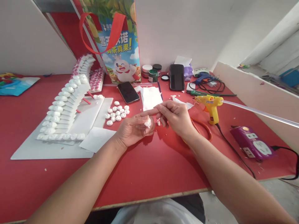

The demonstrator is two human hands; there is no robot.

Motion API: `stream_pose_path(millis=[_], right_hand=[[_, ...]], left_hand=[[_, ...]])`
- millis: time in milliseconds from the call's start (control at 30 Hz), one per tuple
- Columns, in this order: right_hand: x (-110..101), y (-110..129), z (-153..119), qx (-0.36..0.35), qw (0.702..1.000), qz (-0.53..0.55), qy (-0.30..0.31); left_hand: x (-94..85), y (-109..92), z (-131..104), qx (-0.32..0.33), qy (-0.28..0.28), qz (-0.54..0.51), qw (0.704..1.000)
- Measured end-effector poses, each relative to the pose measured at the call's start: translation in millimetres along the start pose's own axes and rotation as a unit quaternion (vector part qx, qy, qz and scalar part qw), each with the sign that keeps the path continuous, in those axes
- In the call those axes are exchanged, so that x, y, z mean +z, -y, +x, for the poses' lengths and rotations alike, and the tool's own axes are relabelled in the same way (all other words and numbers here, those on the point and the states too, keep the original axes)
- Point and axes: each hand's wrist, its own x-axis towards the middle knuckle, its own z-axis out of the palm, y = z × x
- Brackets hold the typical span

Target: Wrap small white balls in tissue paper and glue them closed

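My left hand (137, 127) is closed around a small crumpled white wad (147, 122), which looks like tissue paper. Its index finger stretches toward my right hand (174, 116), whose thumb and fingertips press together at that fingertip. Whatever the right fingers pinch, if anything, is too small to make out. Left of my hands lies a group of small white balls (118, 118) on the red table. Beyond the hands is a stack of white tissue sheets (151, 97). A stepped white model (77, 115), edged with similar white balls, stands on a white board (28, 149) at the left.
A yellow glue gun (211, 105) with a long glue stick lies at right, beside a purple power strip (252, 143) and orange-handled scissors (207, 130). Two phones (128, 92), paint jars (153, 75) and a printed bag (116, 46) sit toward the back wall.
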Motion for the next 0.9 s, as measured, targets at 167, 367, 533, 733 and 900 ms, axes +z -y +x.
stream_pose_path(millis=[167,367,533,733,900], right_hand=[[-1,-4,3,0.009,0.999,0.043,0.025],[-1,-10,2,-0.024,0.990,-0.134,-0.032],[-8,-10,6,-0.077,0.954,-0.275,-0.095],[-15,-13,10,-0.115,0.963,-0.184,-0.158],[-6,-9,4,-0.061,0.976,-0.176,-0.114]], left_hand=[[1.9,-2,-1,0.005,0.001,0.004,1.000],[-0.4,-2,-1,-0.018,0.031,0.027,0.999],[1.8,0,0,-0.051,0.017,0.086,0.995],[3.0,0,2,0.057,-0.113,0.143,0.982],[-8.8,2,5,0.193,-0.232,0.395,0.868]])
